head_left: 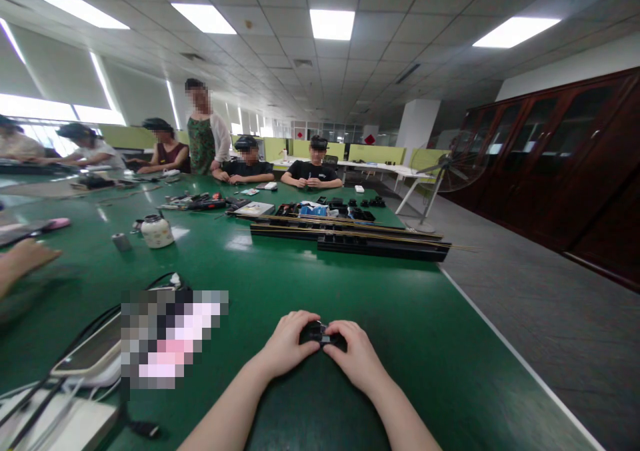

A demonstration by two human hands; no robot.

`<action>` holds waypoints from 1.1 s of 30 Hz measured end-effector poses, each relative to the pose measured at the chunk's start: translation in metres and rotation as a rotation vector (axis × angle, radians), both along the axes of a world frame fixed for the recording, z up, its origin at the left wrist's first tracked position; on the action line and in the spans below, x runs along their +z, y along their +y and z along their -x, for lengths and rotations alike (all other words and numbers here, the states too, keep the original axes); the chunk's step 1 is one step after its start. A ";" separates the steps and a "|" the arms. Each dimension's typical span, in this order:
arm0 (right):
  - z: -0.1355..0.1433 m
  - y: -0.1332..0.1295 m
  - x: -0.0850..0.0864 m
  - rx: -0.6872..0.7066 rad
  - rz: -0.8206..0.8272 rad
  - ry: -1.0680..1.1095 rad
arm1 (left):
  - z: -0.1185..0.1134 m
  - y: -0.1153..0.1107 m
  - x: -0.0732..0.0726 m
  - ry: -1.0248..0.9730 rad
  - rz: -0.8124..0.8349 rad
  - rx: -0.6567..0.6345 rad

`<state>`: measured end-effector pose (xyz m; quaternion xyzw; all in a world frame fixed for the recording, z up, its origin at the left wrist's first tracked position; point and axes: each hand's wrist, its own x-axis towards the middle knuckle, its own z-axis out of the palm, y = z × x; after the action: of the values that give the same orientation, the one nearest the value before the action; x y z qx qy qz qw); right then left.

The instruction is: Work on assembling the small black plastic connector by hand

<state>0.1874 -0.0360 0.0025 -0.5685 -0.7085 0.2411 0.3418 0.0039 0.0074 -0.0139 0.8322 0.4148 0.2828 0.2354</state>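
A small black part [314,333] with a shiny lighter middle is held low over the green table [400,311], close in front of me. My left hand [286,344] closes round its left end, thumb at the near side and fingers at the far side. At the other end, my right hand [357,356] grips it the same way. The fingertips of the two hands nearly meet over the part and hide much of it, so its exact kind cannot be made out.
Long black rails [385,248] with thin brass-coloured rods cross the table ahead. To the left are a white jar [157,231], a grey cylinder [121,241], a phone-like device [93,348] with cables, and another person's hand [27,261]. A fan [445,161] stands beyond the right edge.
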 end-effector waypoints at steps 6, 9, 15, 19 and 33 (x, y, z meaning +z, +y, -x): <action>-0.001 0.002 -0.004 0.005 -0.009 0.022 | 0.000 0.000 -0.001 0.007 0.001 0.004; -0.002 0.003 -0.006 -0.022 0.006 0.085 | 0.001 0.001 -0.003 0.006 0.004 0.007; -0.005 0.006 -0.005 -0.083 0.068 0.242 | 0.001 0.001 -0.002 0.010 0.013 0.004; -0.009 0.009 -0.004 -0.059 0.074 0.380 | 0.001 0.000 0.000 0.012 0.021 0.005; -0.016 0.017 -0.010 -0.232 0.163 0.865 | 0.000 -0.001 0.004 0.035 0.032 0.011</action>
<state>0.2031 -0.0193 -0.0073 -0.5161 -0.4109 0.4715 0.5852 0.0040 0.0062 -0.0100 0.8309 0.4277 0.2628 0.2401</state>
